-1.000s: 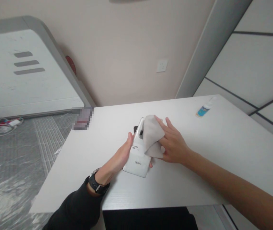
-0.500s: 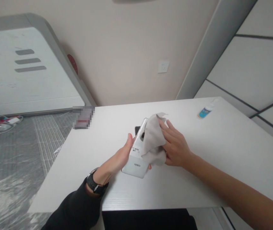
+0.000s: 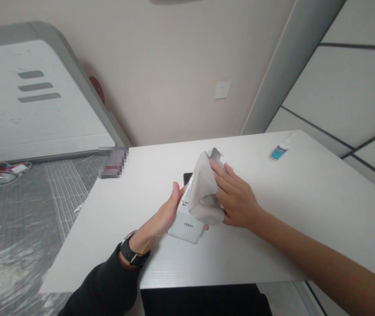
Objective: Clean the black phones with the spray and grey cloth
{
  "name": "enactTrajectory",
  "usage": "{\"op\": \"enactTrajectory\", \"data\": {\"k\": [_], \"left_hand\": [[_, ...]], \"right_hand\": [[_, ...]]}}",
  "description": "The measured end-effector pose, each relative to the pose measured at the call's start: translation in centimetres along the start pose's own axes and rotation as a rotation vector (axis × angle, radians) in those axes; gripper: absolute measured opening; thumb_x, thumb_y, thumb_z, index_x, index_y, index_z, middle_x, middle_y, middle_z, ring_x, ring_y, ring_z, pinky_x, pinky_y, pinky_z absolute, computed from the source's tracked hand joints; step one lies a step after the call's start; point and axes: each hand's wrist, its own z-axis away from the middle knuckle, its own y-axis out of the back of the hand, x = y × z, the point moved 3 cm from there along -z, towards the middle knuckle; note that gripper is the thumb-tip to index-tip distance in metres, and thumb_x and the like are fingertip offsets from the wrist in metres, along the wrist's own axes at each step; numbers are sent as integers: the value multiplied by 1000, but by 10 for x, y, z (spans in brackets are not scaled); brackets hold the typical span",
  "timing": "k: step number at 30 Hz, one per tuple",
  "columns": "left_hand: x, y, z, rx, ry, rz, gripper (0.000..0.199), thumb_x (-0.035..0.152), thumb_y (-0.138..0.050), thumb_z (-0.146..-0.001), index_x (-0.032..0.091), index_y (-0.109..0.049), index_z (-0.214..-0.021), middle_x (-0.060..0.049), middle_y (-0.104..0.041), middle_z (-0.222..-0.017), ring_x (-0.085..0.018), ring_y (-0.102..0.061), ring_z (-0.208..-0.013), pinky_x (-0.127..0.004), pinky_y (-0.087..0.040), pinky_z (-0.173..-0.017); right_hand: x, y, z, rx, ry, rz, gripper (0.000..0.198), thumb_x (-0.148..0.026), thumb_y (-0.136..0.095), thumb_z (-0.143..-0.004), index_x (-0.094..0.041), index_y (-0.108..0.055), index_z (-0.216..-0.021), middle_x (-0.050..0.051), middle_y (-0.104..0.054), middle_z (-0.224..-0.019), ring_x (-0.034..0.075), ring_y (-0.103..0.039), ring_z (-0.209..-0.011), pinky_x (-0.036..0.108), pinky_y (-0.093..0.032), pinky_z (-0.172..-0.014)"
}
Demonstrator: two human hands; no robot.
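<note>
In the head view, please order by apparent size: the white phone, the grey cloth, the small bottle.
1. grey cloth and white phone: similar; the cloth hides part of the phone.
2. small bottle: smallest, though farther away.

The word "oppo" is printed in small grey letters on the white back of the phone (image 3: 187, 221), near its lower end. Above it a small white sticker (image 3: 185, 203) is stuck — dark characters are seen on it, too small to be read. The blue label on the bottle (image 3: 278, 152) cannot be read either.
</note>
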Motion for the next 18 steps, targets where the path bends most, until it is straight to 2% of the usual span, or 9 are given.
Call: {"op": "enactTrajectory", "data": {"k": [3,6,9,13,16,18], "left_hand": [[4,1,-3,118,-76,117,84,83,-45,-85,18,-62,-137,-13,-79,-107,-31,-74,-102,-40,-57,-88],[6,4,-7,218,-110,242,80,78,-39,-91,15,-64,-134,-14,-79,-105,-31,-74,-100,-40,-57,-89],[3,5,-9,219,-12,354,82,76,-32,-94,11,-66,-130,-15,-79,-98,-31,-74,-97,-40,-57,-86],[0,0,-9,159,165,508,89,71,-18,-98,1,-68,-123,-17,-77,-87,-29,-75,-91,-35,-56,-84],[1,-5,-8,172,240,576,79,55,-14,-104,1,-70,-118,-16,-77,-85,-26,-75,-86,-33,-56,-84],[3,-7,-9,224,192,591,67,45,-22,-105,3,-73,-113,-14,-78,-83,-25,-74,-84,-33,-56,-83]], "right_hand": [[-3,-6,3,-11,14,-5,51,-39,-46,-97,-8,-56,-136,25,-60,-142,36,-32,-151,60,-36,-117],[-21,-13,5,-64,156,-46,57,-47,-46,-100,-3,-59,-132,26,-62,-139,32,-37,-150,51,-35,-120],[-43,-19,4,-101,295,-49,68,-58,-43,-101,0,-60,-133,23,-63,-139,27,-43,-147,39,-33,-122],[-60,-24,2,-86,425,-7,61,-57,-40,-103,-8,-66,-129,13,-64,-142,22,-48,-143,34,-32,-122],[-58,-25,-1,-96,387,16,66,-61,-38,-103,-8,-64,-131,14,-64,-141,23,-46,-144,36,-32,-122],[-50,-24,-4,-92,274,24,77,-68,-31,-101,-5,-61,-134,18,-64,-140,26,-45,-145,39,-32,-122]]}}
